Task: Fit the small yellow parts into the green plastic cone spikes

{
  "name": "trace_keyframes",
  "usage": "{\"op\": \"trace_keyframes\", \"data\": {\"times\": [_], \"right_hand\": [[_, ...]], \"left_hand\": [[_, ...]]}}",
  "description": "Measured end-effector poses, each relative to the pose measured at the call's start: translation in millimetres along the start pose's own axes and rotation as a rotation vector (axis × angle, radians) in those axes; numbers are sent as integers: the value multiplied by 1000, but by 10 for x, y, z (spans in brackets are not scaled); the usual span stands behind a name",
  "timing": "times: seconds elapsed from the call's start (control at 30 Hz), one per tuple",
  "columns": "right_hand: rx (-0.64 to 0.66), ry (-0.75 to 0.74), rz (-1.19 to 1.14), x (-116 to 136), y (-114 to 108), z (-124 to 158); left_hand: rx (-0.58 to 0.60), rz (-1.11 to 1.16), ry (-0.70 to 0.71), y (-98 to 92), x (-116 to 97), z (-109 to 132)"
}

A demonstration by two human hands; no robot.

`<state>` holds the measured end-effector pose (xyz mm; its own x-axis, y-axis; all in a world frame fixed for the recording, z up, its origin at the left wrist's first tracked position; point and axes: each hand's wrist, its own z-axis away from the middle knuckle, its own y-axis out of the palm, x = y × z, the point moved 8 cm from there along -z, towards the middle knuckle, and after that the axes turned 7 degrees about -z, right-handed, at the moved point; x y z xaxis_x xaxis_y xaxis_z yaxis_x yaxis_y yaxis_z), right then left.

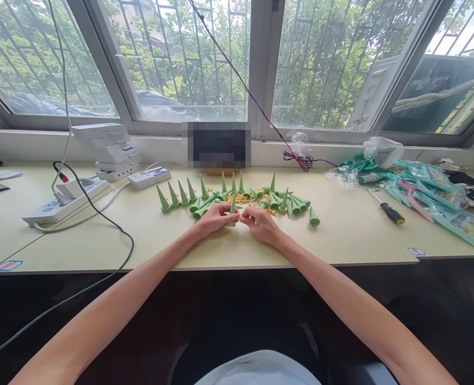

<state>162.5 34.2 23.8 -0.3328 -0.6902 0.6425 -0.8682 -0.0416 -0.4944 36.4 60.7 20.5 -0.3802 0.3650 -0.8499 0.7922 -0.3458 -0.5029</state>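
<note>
Left hand [215,216] clamps upright green cone [232,206], right hand [262,224] pinched shut at its base, contents unclear; best keep cone steady, vertical.

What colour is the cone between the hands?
The cone is green; the head view shows it best.

- Fingers of the left hand [216,217] cover the base of the green cone [232,206].
- What the right hand [262,223] pinches is too small to tell.
- The dark screen [216,144] is blurred into blocks.

No legible text — none anywhere.
</note>
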Motion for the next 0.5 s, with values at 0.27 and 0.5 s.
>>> {"op": "trace_keyframes", "data": {"times": [0.27, 0.5], "right_hand": [[6, -8, 1, 0, 4, -8], [-36, -20, 13, 18, -23, 5]], "left_hand": [[1, 12, -14, 0, 12, 0], [-23, 66, -44, -13, 78, -14]]}}
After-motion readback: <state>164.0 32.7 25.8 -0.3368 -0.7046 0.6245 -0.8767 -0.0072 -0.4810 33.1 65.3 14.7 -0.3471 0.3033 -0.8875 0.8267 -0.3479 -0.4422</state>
